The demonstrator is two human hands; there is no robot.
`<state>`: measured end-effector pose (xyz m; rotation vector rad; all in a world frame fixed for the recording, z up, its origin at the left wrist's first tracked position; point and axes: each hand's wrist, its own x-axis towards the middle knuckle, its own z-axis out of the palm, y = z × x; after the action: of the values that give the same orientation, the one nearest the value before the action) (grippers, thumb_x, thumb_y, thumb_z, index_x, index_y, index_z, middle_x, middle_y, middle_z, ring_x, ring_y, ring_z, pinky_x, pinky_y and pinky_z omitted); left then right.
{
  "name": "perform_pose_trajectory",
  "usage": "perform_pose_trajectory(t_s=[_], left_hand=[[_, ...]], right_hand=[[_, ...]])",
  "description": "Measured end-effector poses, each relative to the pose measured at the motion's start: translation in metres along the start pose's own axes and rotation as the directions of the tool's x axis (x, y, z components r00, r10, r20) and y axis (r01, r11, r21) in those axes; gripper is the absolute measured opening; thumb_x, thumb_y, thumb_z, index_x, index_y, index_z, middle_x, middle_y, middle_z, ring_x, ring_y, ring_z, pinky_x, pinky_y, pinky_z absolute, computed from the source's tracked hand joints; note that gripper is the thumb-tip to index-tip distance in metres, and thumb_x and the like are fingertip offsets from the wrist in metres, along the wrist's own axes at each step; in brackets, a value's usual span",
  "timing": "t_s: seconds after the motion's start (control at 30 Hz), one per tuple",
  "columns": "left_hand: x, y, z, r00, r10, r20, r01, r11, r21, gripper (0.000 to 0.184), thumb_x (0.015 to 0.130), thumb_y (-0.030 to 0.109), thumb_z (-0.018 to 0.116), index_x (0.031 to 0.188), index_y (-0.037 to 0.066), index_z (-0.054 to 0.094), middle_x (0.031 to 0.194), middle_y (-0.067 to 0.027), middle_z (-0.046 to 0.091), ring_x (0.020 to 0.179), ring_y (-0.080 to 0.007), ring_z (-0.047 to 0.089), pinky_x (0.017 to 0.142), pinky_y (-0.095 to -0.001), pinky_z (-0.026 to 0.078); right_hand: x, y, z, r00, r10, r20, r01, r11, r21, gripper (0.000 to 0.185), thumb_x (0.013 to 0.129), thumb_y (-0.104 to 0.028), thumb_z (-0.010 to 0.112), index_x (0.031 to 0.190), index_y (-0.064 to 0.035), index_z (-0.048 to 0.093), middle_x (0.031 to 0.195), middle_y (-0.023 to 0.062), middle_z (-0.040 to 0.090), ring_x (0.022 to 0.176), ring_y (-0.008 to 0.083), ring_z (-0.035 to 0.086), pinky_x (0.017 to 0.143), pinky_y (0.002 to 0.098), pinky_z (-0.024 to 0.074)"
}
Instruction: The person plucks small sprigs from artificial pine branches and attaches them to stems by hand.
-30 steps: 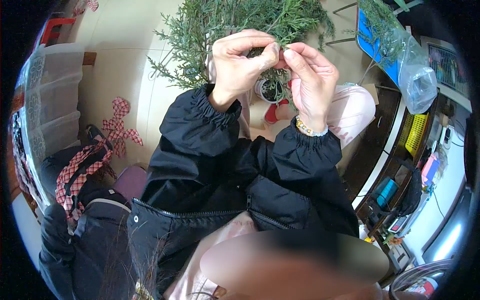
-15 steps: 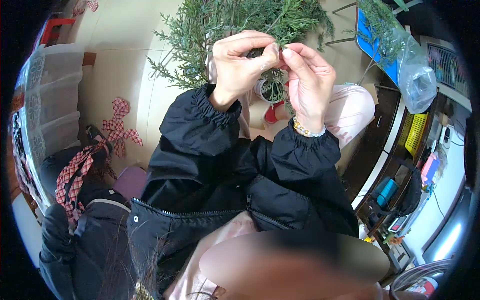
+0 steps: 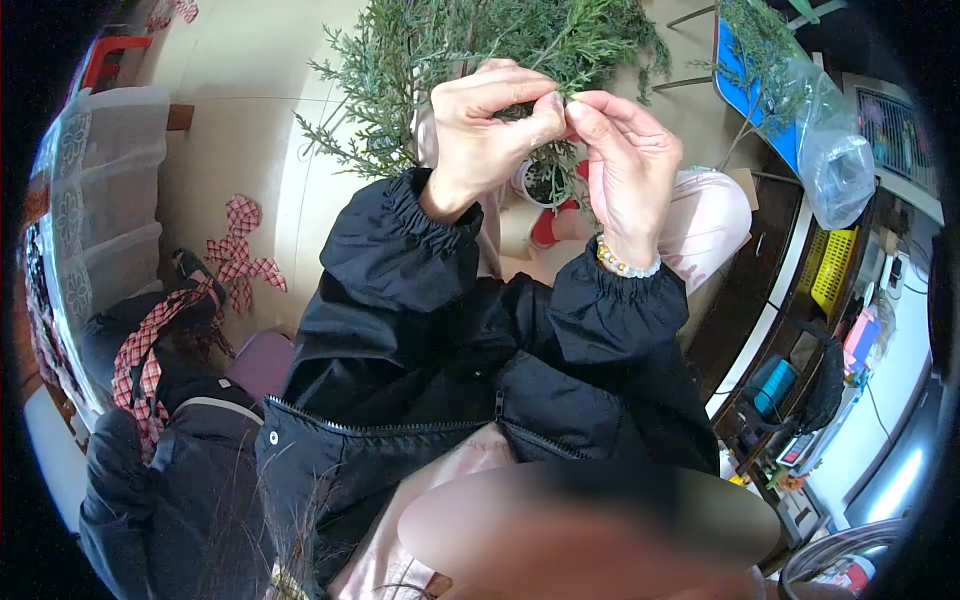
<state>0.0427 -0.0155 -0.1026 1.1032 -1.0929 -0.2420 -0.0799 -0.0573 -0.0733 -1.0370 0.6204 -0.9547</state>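
Note:
Both of my hands meet in front of a mass of green conifer-like branches [image 3: 450, 40]. My left hand [image 3: 493, 125] is closed, its thumb and index finger pinched together on something too small to make out, at a sprig. Close against it, my right hand [image 3: 628, 160] pinches with thumb and index finger, and what lies between them is hidden. A beaded bracelet [image 3: 627, 265] circles my right wrist. Below the fingers, green sprigs hang over a white pot [image 3: 540, 185] with dark contents.
Red checked fabric [image 3: 238, 255] lies on the floor at left, near a lace-covered table [image 3: 115, 190]. Another person's dark sleeve [image 3: 115, 490] is at lower left. At right are a blue board [image 3: 740, 85], a clear plastic bag [image 3: 835, 165] and a yellow basket [image 3: 833, 268].
My right hand has shifted slightly right, and my left hand has turned a little, both still pinching. The person at left has moved the checked fabric slightly.

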Motion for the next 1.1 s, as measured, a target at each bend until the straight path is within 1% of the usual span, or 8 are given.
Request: perform_pose_trajectory(t_s=[0.13, 0.2, 0.43, 0.6, 0.73, 0.9, 1.0, 1.1], left_hand=[[-0.001, -0.001, 0.001, 1.0, -0.024, -0.013, 0.024, 0.999, -0.027, 0.007, 0.063, -0.001, 0.065, 0.07, -0.001, 0.064, 0.067, -0.0085, 0.063, 0.058, -0.0159, 0.057, 0.062, -0.0269, 0.045], [-0.001, -0.002, 0.002, 1.0, 0.008, -0.022, -0.009, 1.0, -0.024, 0.007, 0.063, -0.001, 0.065, 0.07, -0.001, 0.064, 0.066, -0.0084, 0.063, 0.057, -0.0158, 0.056, 0.062, -0.0268, 0.045], [0.002, -0.001, 0.001, 0.995, 0.099, 0.028, -0.101, 0.992, 0.071, 0.007, 0.064, 0.0, 0.066, 0.071, 0.0, 0.064, 0.065, -0.0083, 0.063, 0.056, -0.0157, 0.056, 0.062, -0.027, 0.044], [0.001, -0.005, 0.0, 0.999, 0.024, 0.04, -0.023, 0.999, -0.026, 0.007, 0.066, 0.002, 0.067, 0.072, 0.0, 0.065, 0.067, -0.0088, 0.063, 0.058, -0.0157, 0.057, 0.062, -0.0269, 0.044], [0.002, -0.002, 0.002, 0.998, -0.03, 0.05, 0.031, 0.999, -0.036, 0.01, 0.066, 0.003, 0.068, 0.075, -0.001, 0.066, 0.069, -0.0097, 0.064, 0.06, -0.0153, 0.058, 0.062, -0.0266, 0.044], [0.0, -0.008, 0.002, 0.998, 0.033, 0.053, -0.03, 0.998, -0.047, 0.011, 0.066, 0.003, 0.068, 0.076, -0.001, 0.066, 0.07, -0.0098, 0.064, 0.06, -0.0152, 0.057, 0.061, -0.0265, 0.042], [-0.001, -0.007, -0.001, 0.995, 0.039, 0.09, -0.039, 0.999, -0.004, 0.011, 0.067, 0.004, 0.068, 0.076, -0.001, 0.066, 0.069, -0.0091, 0.064, 0.059, -0.0151, 0.056, 0.063, -0.0268, 0.041], [-0.001, -0.006, -0.001, 0.994, 0.02, 0.107, -0.02, 1.0, 0.001, 0.01, 0.068, 0.006, 0.067, 0.076, 0.0, 0.066, 0.069, -0.0084, 0.065, 0.059, -0.0148, 0.056, 0.065, -0.0269, 0.04]], right_hand=[[-0.001, 0.003, 0.002, 0.999, 0.051, -0.012, -0.048, 0.981, 0.186, 0.012, 0.078, 0.004, 0.059, 0.089, 0.008, 0.059, 0.079, 0.0131, 0.063, 0.069, 0.0169, 0.061, 0.067, 0.0254, 0.051], [-0.002, 0.005, 0.003, 0.997, 0.072, -0.029, -0.062, 0.963, 0.263, 0.012, 0.078, 0.004, 0.058, 0.089, 0.0077, 0.059, 0.079, 0.0131, 0.063, 0.069, 0.0172, 0.061, 0.067, 0.0259, 0.0511], [0.001, 0.007, -0.001, 1.0, 0.013, 0.0, -0.013, 0.987, 0.162, 0.012, 0.079, 0.003, 0.058, 0.09, 0.0076, 0.059, 0.081, 0.0139, 0.062, 0.07, 0.0176, 0.061, 0.067, 0.0268, 0.0511], [0.006, 0.001, -0.007, 0.992, 0.059, 0.108, -0.079, 0.98, 0.182, 0.012, 0.079, 0.002, 0.058, 0.09, 0.0075, 0.059, 0.08, 0.0135, 0.062, 0.069, 0.0173, 0.061, 0.066, 0.0256, 0.0509], [0.007, 0.002, -0.01, 0.994, 0.064, 0.087, -0.08, 0.976, 0.204, 0.014, 0.079, 0.001, 0.058, 0.092, 0.0073, 0.059, 0.081, 0.0135, 0.062, 0.068, 0.0173, 0.061, 0.065, 0.0251, 0.0509], [0.006, 0.005, -0.011, 0.995, 0.061, 0.082, -0.079, 0.966, 0.244, 0.014, 0.079, 0.001, 0.058, 0.092, 0.0068, 0.058, 0.081, 0.0137, 0.062, 0.068, 0.0172, 0.061, 0.064, 0.0237, 0.0503], [0.007, 0.004, -0.014, 0.993, 0.061, 0.104, -0.082, 0.974, 0.212, 0.012, 0.079, 0.002, 0.058, 0.09, 0.0065, 0.059, 0.08, 0.0131, 0.062, 0.068, 0.017, 0.062, 0.063, 0.0232, 0.0502], [0.006, 0.001, -0.015, 0.993, 0.077, 0.086, -0.086, 0.991, 0.102, 0.012, 0.079, 0.001, 0.058, 0.09, 0.0063, 0.059, 0.078, 0.0123, 0.062, 0.066, 0.0164, 0.062, 0.062, 0.023, 0.05]])
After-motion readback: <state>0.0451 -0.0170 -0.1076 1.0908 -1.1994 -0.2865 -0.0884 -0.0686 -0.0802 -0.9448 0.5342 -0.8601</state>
